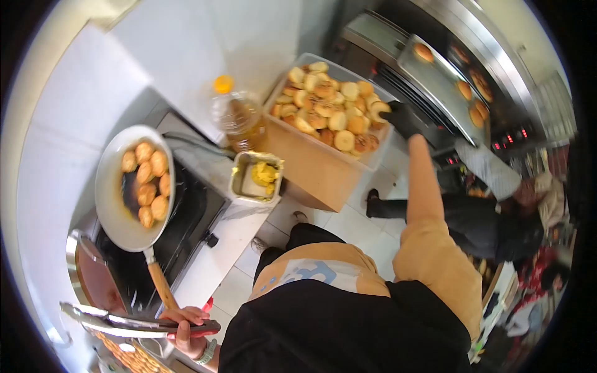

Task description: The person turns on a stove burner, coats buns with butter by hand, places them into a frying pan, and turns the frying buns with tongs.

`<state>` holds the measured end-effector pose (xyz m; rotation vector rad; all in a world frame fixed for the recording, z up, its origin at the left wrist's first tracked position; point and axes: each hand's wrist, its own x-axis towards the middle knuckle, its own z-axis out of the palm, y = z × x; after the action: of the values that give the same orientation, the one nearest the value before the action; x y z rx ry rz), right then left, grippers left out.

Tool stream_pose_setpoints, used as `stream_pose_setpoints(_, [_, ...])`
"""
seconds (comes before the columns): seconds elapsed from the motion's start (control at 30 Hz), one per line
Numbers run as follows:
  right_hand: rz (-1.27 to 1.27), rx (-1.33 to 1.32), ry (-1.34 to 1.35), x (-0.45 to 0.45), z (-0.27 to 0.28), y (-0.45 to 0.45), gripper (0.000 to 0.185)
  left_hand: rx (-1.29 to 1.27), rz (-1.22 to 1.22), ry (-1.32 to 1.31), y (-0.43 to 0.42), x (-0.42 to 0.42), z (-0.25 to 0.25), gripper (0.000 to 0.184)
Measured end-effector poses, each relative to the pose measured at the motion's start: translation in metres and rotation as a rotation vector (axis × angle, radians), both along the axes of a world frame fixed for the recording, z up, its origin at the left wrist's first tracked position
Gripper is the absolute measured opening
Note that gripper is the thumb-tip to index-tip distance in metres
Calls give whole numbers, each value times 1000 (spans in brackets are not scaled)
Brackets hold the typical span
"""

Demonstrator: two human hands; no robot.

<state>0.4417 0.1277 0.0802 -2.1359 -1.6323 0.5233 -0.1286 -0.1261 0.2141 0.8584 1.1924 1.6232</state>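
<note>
My left hand (188, 327) grips metal tongs (118, 323) with red-and-black handles. The wooden handle (161, 285) of a pale frying pan (104, 186) reaches the same hand; whether the fingers also hold it I cannot tell. Several browned bun pieces (146, 194) lie in the pan, on the black stove (186, 214). My right hand (401, 118), in a black glove, stretches to the right edge of a clear plastic bin (295, 130) heaped with cut buns (336, 102). Its fingers pinch a bun half (379, 110) there.
An oil bottle (239, 118) with a yellow cap and a metal tin of yellow fat (264, 175) stand between stove and bin. The bin rests on a cardboard box (311, 168). An oven with a tray of buns (435, 81) is upper right. Another person (491, 227) stands at right.
</note>
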Motion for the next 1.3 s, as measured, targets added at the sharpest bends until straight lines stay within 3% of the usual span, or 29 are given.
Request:
stream_pose_setpoints(0.03, [49,5,491,-28,33,-5,38,1,7,-17,-3,-4,0,20])
stream_pose_setpoints(0.07, [109,-27,661,-66,67,-9,34,4,22,-32,-7,-9,-1,20])
stream_pose_setpoints(0.13, [297,-196,801,-147,125,-19,35,-3,45,-50,-19,-20,-4,19])
stream_pose_setpoints(0.2, [528,-386,933,-219,130,-11,36,15,68,-85,-32,-31,-8,18])
stream_pose_setpoints(0.27, [883,-287,686,-295,124,-3,38,50,88,-84,-49,-44,-9,16])
stream_pose_setpoints(0.4, [1192,-223,513,-466,151,5,37,107,219,-93,-88,-65,-10,15])
stream_pose_setpoints(0.47, [1361,132,424,-548,122,18,31,47,354,-45,-103,-70,-9,22])
stream_pose_setpoints(0.6, [1440,401,-32,-671,43,41,24,57,510,-44,-137,-78,-15,21])
stream_pose_setpoints(0.67, [1601,352,-98,-693,8,46,13,81,573,-70,-157,-82,-21,19])
stream_pose_setpoints(0.73, [1697,155,-292,-690,35,28,13,76,663,-73,-172,-83,-22,20])
stream_pose_setpoints(0.83, [1880,228,-336,-681,38,42,16,79,743,-94,-185,-86,-26,20])
stream_pose_setpoints(0.93, [1568,176,-360,-696,14,72,17,87,760,-115,-184,-88,-27,20])
stream_pose_setpoints(0.97, [1583,323,-186,-701,3,77,17,92,733,-117,-183,-88,-28,20])
stream_pose_setpoints(1.07, [1687,90,-162,-701,29,47,15,100,667,-106,-177,-91,-27,21])
stream_pose_setpoints(1.1, [1698,35,-319,-695,49,33,14,93,648,-93,-176,-91,-26,21])
stream_pose_setpoints(1.2, [1589,189,-303,-679,37,48,15,95,619,-90,-169,-96,-29,22])
stream_pose_setpoints(1.23, [1455,75,-348,-671,43,52,16,93,606,-97,-167,-96,-30,22])
stream_pose_setpoints(1.27, [1475,127,-418,-666,44,58,16,78,594,-85,-162,-95,-28,22])
stream_pose_setpoints(1.3, [1536,169,-322,-662,30,69,17,67,577,-72,-153,-94,-25,23])
